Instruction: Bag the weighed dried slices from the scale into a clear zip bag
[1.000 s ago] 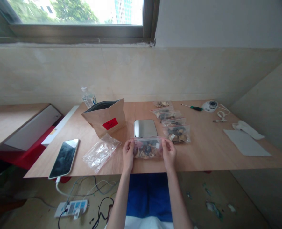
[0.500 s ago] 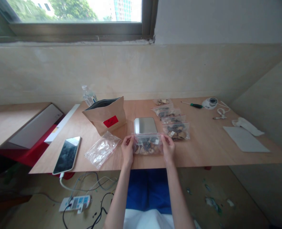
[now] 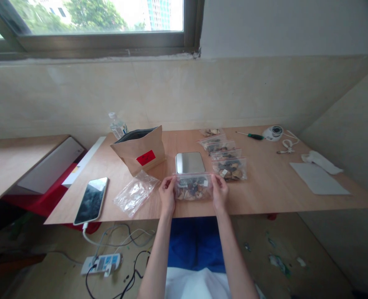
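A clear zip bag (image 3: 192,187) with brown and dark dried slices inside is stretched between my hands at the table's near edge. My left hand (image 3: 168,194) pinches its upper left corner, and my right hand (image 3: 219,192) pinches the upper right one. Just beyond the bag lies a flat silver-topped scale (image 3: 190,162). Several filled zip bags (image 3: 230,169) overlap in a row to the right of it. On the left, a brown paper pouch (image 3: 140,150) with a red label stands with its mouth open. Flat clear plastic bags (image 3: 137,193) lie in front of the pouch.
A phone (image 3: 92,200) with a charging cable lies at the left front edge, and a plastic bottle (image 3: 118,125) stands behind the pouch. Toward the right are a screwdriver (image 3: 255,136), a white camera (image 3: 273,133) and a white sheet (image 3: 319,178). A power strip (image 3: 101,264) sits on the floor.
The view has shifted slightly. Both hands keep their hold on the zip bag's upper corners, and nothing on the table has visibly moved.
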